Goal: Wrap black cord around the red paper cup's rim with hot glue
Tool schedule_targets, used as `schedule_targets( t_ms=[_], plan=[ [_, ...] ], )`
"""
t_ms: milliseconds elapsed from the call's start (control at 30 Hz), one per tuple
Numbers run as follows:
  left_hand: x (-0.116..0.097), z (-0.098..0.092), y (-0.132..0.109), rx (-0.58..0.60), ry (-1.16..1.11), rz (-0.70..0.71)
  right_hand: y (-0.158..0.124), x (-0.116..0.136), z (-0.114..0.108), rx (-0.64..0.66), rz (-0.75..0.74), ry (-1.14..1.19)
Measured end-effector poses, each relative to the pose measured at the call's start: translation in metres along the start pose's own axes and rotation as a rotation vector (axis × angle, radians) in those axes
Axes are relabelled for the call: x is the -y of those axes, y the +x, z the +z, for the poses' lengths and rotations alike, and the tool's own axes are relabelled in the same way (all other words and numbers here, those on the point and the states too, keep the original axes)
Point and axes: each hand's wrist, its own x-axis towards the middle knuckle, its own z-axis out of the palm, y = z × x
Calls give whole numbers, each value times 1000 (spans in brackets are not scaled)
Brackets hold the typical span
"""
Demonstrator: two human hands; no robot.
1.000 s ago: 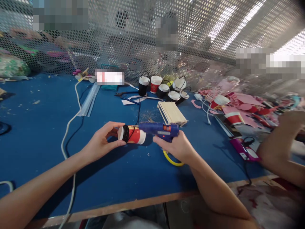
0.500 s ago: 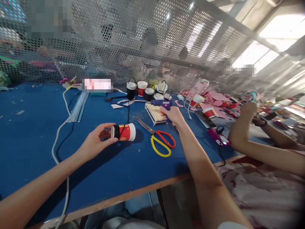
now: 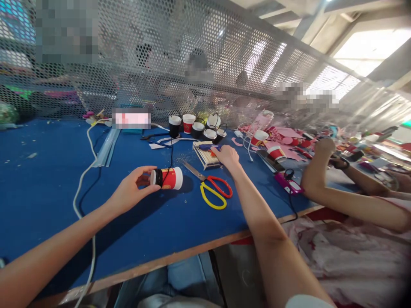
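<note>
My left hand (image 3: pixel 130 187) grips the banded end of a red and white paper cup (image 3: pixel 172 179), which lies on its side. Black cord is wound around that end, and a strand of it runs away over the blue table. At the small wooden stick rack (image 3: pixel 209 163), my right hand (image 3: pixel 229 156) is closed on a blue hot glue gun (image 3: pixel 206 147) resting low on top of it. The fingers hide the gun's handle. Between my hands lie scissors (image 3: pixel 201 177) with one red and one yellow handle loop, their blades parted.
Several small cups (image 3: pixel 189 123), some wrapped in black, stand at the back by a perforated metal screen (image 3: pixel 160 77). Clear strips (image 3: pixel 108 145) and a white cable (image 3: pixel 77 188) lie left. To the right are a purple power strip (image 3: pixel 288 184), pink scraps and another person's arm (image 3: pixel 340 196).
My right hand has lowered the glue gun onto the wooden rack. The cup stays in my left hand, and the view has shifted slightly.
</note>
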Motion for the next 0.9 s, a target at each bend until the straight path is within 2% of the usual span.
schedule_targets(
  t_ms=[67, 167, 267, 367, 467, 567, 700, 833, 900],
  plan=[
    [-1, 0, 1, 5, -1, 18, -11, 7, -5, -45, -25, 8],
    [-4, 0, 3, 9, -3, 34, -35, 25, -12, -45, -163, 87],
    [-10, 2, 4, 23, -42, 47, -63, 48, -10, 145, -349, 203],
    [-13, 5, 1, 67, -100, 103, -83, 66, -1, 454, -454, 398],
    [-12, 7, -6, 98, -133, 163, -94, 74, 8, 749, -382, 705],
    [-10, 9, -13, 98, -154, 136, -101, 76, 16, 899, -299, 993],
    [-6, 12, -15, 124, -188, 79, -110, 73, 22, 898, -249, 1233],
    [-2, 15, -15, 147, -196, 70, -116, 71, 23, 970, -253, 1231],
    [-2, 17, -15, 159, -177, 83, -116, 71, 25, 961, -270, 1191]
  ],
)
